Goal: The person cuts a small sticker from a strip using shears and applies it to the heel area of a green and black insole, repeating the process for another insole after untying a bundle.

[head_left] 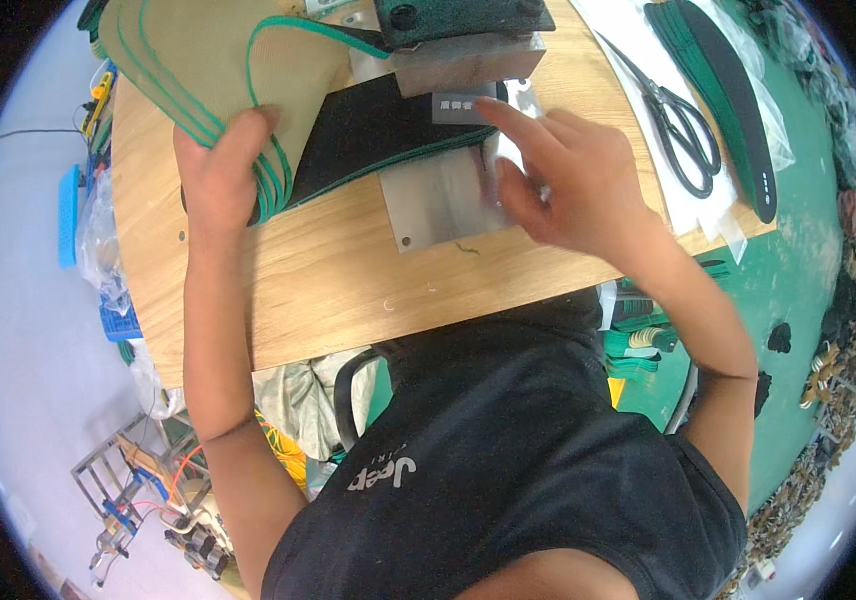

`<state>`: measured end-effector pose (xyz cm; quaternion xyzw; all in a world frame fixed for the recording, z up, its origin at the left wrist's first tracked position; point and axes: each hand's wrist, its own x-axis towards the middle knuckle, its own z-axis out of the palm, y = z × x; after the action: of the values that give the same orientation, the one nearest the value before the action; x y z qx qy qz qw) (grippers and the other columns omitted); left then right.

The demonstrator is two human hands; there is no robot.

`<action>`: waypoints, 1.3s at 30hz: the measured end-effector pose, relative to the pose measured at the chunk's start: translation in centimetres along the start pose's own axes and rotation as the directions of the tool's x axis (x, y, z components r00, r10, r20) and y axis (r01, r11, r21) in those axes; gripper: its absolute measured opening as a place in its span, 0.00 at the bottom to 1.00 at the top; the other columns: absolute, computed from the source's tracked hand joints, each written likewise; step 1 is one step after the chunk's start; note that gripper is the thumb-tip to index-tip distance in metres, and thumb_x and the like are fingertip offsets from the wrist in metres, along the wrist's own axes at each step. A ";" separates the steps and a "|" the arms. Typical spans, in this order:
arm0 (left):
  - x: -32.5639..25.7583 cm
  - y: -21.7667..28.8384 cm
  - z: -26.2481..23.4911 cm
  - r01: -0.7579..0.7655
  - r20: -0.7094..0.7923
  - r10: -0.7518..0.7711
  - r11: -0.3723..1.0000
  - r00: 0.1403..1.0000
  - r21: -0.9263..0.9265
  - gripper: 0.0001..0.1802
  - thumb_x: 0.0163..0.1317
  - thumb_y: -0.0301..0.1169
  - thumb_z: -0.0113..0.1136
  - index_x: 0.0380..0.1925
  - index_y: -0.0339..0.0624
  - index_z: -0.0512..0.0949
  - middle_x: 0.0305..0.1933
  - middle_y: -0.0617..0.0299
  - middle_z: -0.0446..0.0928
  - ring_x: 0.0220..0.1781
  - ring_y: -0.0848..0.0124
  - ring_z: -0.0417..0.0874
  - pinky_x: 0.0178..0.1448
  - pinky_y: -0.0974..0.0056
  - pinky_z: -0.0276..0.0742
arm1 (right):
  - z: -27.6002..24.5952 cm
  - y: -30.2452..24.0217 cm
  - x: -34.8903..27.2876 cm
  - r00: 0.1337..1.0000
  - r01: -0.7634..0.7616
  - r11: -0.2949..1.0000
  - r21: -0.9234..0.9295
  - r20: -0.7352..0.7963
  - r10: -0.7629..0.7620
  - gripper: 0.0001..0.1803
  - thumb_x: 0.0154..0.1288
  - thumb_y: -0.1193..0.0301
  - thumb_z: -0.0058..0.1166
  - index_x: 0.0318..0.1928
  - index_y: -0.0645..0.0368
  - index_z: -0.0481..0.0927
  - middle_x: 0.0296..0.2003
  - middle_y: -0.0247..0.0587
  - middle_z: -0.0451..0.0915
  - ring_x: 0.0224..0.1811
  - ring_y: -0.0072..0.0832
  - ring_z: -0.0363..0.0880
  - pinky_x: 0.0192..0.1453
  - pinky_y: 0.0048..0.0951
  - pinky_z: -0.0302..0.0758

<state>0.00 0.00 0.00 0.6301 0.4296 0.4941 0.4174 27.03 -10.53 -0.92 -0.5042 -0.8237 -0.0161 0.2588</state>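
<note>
A stack of insoles, beige with green edges [213, 60], fans out at the upper left. My left hand [223, 165] grips its near end, thumb on top. One insole curves up toward the press. Beside the stack lie black insoles with green edges [368, 125], their far part under the metal block of a press [468, 65]. A small grey label with white print [455, 108] rests on the top black one. My right hand [573, 170] reaches in with its index fingertip at the label's right edge. The thumb stands apart, and the other fingers are partly bent.
A metal plate [438, 200] lies below the press on the wooden table [318, 280]. At the right, black scissors [673, 125] lie on white sheets near another stack of black and green insoles [713, 90]. A green scrap [468, 249] sits near the plate.
</note>
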 end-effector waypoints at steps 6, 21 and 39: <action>0.4 -0.1 -0.1 -0.008 -0.038 0.008 1.000 0.999 -0.004 0.12 0.47 0.25 0.56 0.33 0.33 0.77 0.31 0.63 0.77 0.32 0.72 0.75 0.41 0.69 0.71 | 1.0 -2.3 -0.4 0.980 -0.196 0.977 0.089 0.059 0.191 0.28 0.49 0.75 0.54 0.56 0.61 0.71 0.15 0.40 0.71 0.19 0.39 0.74 0.23 0.37 0.70; 0.1 -0.2 -0.2 -0.028 0.010 0.029 0.999 1.000 -0.032 0.14 0.46 0.25 0.58 0.35 0.31 0.76 0.34 0.61 0.77 0.36 0.70 0.76 0.44 0.67 0.72 | 1.0 1.3 0.1 0.996 -0.008 0.979 0.203 0.092 -0.011 0.31 0.46 0.81 0.50 0.57 0.59 0.72 0.16 0.40 0.70 0.19 0.36 0.72 0.26 0.34 0.68; 0.0 0.3 -0.2 -0.010 -0.037 0.010 1.000 0.999 -0.002 0.13 0.47 0.27 0.57 0.34 0.32 0.77 0.34 0.60 0.75 0.37 0.70 0.74 0.45 0.66 0.70 | 1.3 -0.1 0.1 0.996 -0.036 0.976 0.215 0.087 0.018 0.31 0.47 0.82 0.49 0.58 0.61 0.72 0.16 0.41 0.69 0.19 0.35 0.71 0.25 0.32 0.67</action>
<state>-0.14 -0.02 0.34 0.6223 0.4336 0.5083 0.4078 26.44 -10.14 -1.98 -0.4844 -0.8239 0.0986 0.2771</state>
